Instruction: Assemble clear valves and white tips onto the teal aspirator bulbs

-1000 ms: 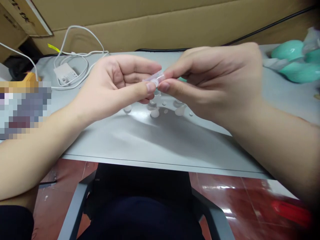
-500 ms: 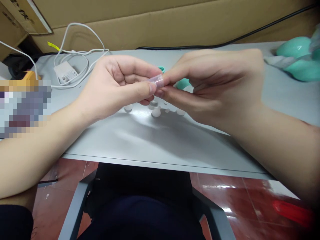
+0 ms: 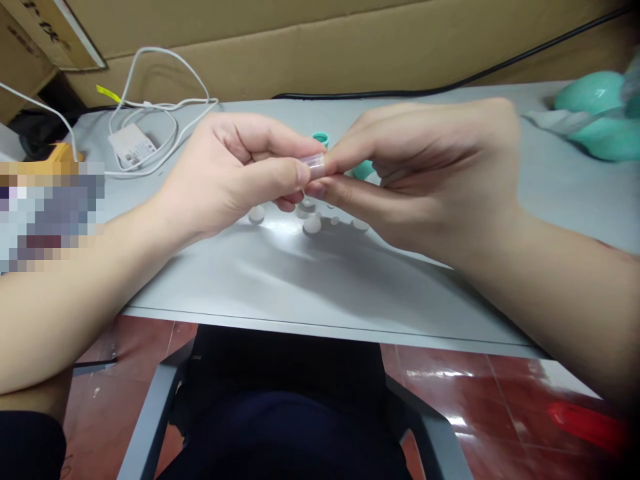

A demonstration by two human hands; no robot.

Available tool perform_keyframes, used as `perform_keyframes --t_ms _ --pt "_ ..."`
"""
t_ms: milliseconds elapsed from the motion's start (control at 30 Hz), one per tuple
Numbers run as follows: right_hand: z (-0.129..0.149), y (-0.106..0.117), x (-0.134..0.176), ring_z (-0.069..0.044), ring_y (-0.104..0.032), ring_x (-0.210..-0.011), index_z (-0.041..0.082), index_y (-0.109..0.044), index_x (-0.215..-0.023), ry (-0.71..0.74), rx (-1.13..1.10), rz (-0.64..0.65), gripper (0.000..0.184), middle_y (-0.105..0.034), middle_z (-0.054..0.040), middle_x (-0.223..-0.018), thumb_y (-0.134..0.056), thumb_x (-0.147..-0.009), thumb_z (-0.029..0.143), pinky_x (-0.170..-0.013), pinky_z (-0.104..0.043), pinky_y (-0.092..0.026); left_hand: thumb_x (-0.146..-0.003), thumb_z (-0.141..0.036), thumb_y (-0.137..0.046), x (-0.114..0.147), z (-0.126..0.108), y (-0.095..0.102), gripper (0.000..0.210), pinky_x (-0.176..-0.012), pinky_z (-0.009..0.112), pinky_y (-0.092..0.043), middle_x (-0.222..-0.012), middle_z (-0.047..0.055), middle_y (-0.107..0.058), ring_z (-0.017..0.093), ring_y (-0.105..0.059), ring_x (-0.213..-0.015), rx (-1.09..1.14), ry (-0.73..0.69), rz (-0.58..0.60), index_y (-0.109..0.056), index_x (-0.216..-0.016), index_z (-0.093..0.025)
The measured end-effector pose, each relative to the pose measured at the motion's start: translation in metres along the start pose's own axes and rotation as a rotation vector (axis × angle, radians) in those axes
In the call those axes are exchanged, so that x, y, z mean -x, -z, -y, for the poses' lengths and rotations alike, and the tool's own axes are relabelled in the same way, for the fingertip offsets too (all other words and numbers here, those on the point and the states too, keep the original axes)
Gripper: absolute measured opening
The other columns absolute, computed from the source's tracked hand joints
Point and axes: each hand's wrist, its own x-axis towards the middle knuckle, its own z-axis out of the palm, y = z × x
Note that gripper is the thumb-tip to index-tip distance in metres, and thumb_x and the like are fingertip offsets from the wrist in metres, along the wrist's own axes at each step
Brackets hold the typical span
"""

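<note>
A small clear plastic tube [image 3: 315, 165] is held above the table between my two hands. My left hand [image 3: 225, 173] pinches its left end between thumb and fingers. At the other end, the thumb and forefinger of my right hand [image 3: 430, 173] close on it; those fingertips hide that end. Just behind the tube shows a teal ring-shaped rim [image 3: 321, 138]. Part of another teal piece [image 3: 363, 169] appears behind my right fingers. Several small white rounded pieces, one a dome [image 3: 313, 225], lie on the table below my hands.
A white adapter [image 3: 132, 145] with a looped white cable [image 3: 203, 80] lies at the back left. Teal rounded objects [image 3: 595, 93] are at the far right. A black cable [image 3: 350, 95] runs along the cardboard wall [image 3: 350, 53]. The grey table's [image 3: 300, 293] front edge faces me.
Both hands have shifted very slightly left with the tube still pinched between them. More of the teal rim behind is visible, and less of the tube shows past my left thumb.
</note>
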Motion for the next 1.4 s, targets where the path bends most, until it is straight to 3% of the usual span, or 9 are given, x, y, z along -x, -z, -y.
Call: perform_keyframes --t_ms 200,367,567,667,767,967,1200,1267,1400 --pt "-0.001 0.002 -0.005 -0.026 -0.079 -0.091 0.038 -0.101 -0.106 -0.06 0.048 -0.081 0.017 -0.091 -0.0001 -0.1 -0.102 -0.107 0.022 -0.084 -0.043 -0.063 -0.112 -0.068 -0.101 -0.005 0.001 -0.012 0.048 -0.103 0.044 -0.076 -0.088 0.002 -0.088 0.025 -0.089 -0.105 -0.253 0.066 0.001 -0.092 -0.12 -0.021" --pt "-0.004 0.001 -0.016 -0.024 -0.084 -0.103 0.034 -0.1 -0.084 -0.233 -0.217 -0.327 0.028 -0.095 -0.0005 -0.103 -0.108 -0.082 0.008 -0.083 -0.04 -0.06 -0.116 -0.075 -0.092 -0.009 0.015 -0.013 0.054 -0.127 0.05 -0.065 -0.106 0.004 -0.092 0.032 -0.08 -0.142 -0.391 -0.056 0.001 -0.091 -0.135 -0.024" --pt "-0.016 -0.005 -0.024 -0.019 -0.084 -0.076 0.025 -0.089 -0.071 -0.31 -0.384 -0.421 0.035 -0.094 -0.0047 -0.086 -0.119 -0.063 0.009 -0.069 -0.035 -0.06 -0.107 -0.06 -0.095 -0.038 0.049 0.063 0.041 -0.14 0.048 -0.046 -0.114 0.002 -0.09 0.035 -0.061 -0.159 -0.591 -0.138 -0.065 -0.087 -0.131 -0.027" --pt "-0.029 -0.005 -0.026 -0.02 -0.082 -0.071 0.026 -0.08 -0.08 -0.26 -0.423 -0.418 0.058 -0.085 -0.0015 -0.078 -0.132 -0.055 0.028 -0.063 -0.036 -0.061 -0.085 -0.049 -0.109 -0.057 0.07 0.105 0.041 -0.126 0.043 -0.05 -0.112 -0.003 -0.088 0.03 -0.066 -0.128 -0.751 -0.098 -0.233 -0.085 -0.111 -0.029" --pt "-0.041 -0.004 -0.025 -0.018 -0.078 -0.067 0.031 -0.074 -0.088 -0.225 -0.419 -0.388 0.074 -0.079 0.0038 -0.075 -0.137 -0.052 0.043 -0.059 -0.035 -0.061 -0.092 -0.06 -0.104 -0.066 0.083 0.123 0.035 -0.103 0.042 -0.054 -0.099 -0.006 -0.087 0.024 -0.06 -0.104 -0.758 -0.035 -0.137 -0.088 -0.104 -0.031" --pt "-0.046 -0.001 -0.021 -0.021 -0.083 -0.069 0.024 -0.096 -0.098 -0.262 -0.374 -0.376 0.065 -0.092 -0.0056 -0.085 -0.137 -0.054 0.048 -0.061 -0.036 -0.068 -0.093 -0.089 -0.104 -0.054 0.062 0.108 0.062 -0.09 0.046 -0.057 -0.11 -0.004 -0.092 0.02 -0.055 -0.096 -0.605 -0.249 -0.048 -0.093 -0.119 -0.035" --pt "-0.032 -0.005 -0.024 -0.013 -0.081 -0.066 0.024 -0.101 -0.089 -0.289 -0.443 -0.362 0.064 -0.093 -0.0047 -0.082 -0.135 -0.053 0.066 -0.063 -0.028 -0.065 -0.11 -0.069 -0.102 -0.026 0.038 0.064 0.038 -0.086 0.048 -0.064 -0.128 0.005 -0.09 0.024 -0.076 -0.106 -0.546 -0.439 -0.027 -0.101 -0.137 -0.044" --pt "-0.026 -0.006 -0.023 -0.013 -0.079 -0.065 0.027 -0.101 -0.087 -0.266 -0.431 -0.358 0.062 -0.093 -0.0028 -0.082 -0.134 -0.056 0.068 -0.061 -0.031 -0.063 -0.096 -0.071 -0.112 -0.022 0.039 0.053 0.048 -0.072 0.045 -0.059 -0.119 0.009 -0.092 0.024 -0.075 -0.091 -0.518 -0.436 0.07 -0.103 -0.131 -0.038" --pt "-0.015 -0.007 -0.021 -0.015 -0.086 -0.076 0.028 -0.104 -0.092 -0.28 -0.436 -0.319 0.04 -0.095 -0.0011 -0.087 -0.133 -0.065 0.032 -0.07 -0.029 -0.067 -0.1 -0.058 -0.11 -0.015 0.034 0.043 0.032 -0.077 0.045 -0.061 -0.114 0.006 -0.092 0.022 -0.074 -0.088 -0.527 -0.396 0.065 -0.103 -0.126 -0.04"
